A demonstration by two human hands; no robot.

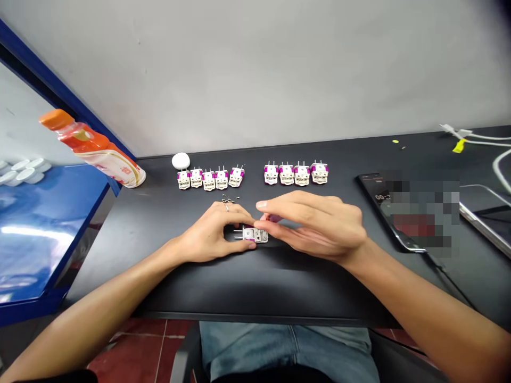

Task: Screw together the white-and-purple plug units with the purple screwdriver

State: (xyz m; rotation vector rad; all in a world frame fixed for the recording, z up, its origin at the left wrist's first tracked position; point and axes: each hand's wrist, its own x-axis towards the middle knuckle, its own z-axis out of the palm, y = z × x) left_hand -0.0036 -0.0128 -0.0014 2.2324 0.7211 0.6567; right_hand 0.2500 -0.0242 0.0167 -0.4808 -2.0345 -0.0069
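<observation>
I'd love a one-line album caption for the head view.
Left hand holding a plug on a black desk, right hand close to its end, nine similar plugs lined up beyond.

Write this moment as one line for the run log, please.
left hand: holds white-purple plug | right hand: holds reddish item, partly hidden | beyond: five plugs, four plugs, tiny metal pieces

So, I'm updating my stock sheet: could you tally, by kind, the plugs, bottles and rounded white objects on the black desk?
Plugs: 10 (left row 5, right row 4, plug at the left hand 1)
Orange-capped bottle: 1
Rounded white object: 1
Total: 12
</observation>
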